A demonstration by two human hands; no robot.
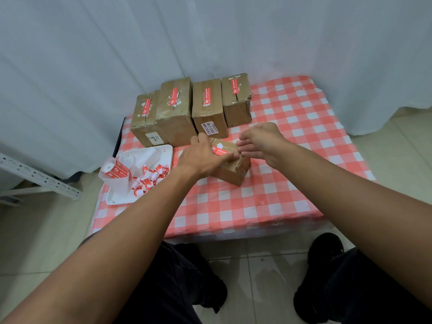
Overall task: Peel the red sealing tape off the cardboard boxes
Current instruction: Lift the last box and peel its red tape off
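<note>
Hands, two. Left hand (pixel 205 155): laid over the near-left top of the small box (pixel 230 168), fingers straight and pressing on it, the grip holding nothing. Right hand (pixel 259 142): hovered at the far-right top edge of the small box, fingers (pixel 243 149) loosely curled and blurred; whether its grip had closed on anything could not be told.

Small box, one: brown cardboard, on the table (pixel 268 202) before the person, turned corner-on. Red tape strip (pixel 221 151), one, lay on its top between the two hands, partly hidden by the left hand.

Larger boxes, four, in a row beyond the small box: first box (pixel 145 122) at far left, second box (pixel 175 113) touching it, third box (pixel 209 108), fourth box (pixel 236 99) at far right. Each bore one red tape strip on its top, with torn white bits around the strips on the left two.

White tray (pixel 112 198), one, left of the small box, at the table's left edge. In it: tape roll (pixel 115 170), one; heap of curled red-and-white scraps (pixel 149 178), too many and too tangled to count.

Table covering: red-and-white check cloth.
</note>
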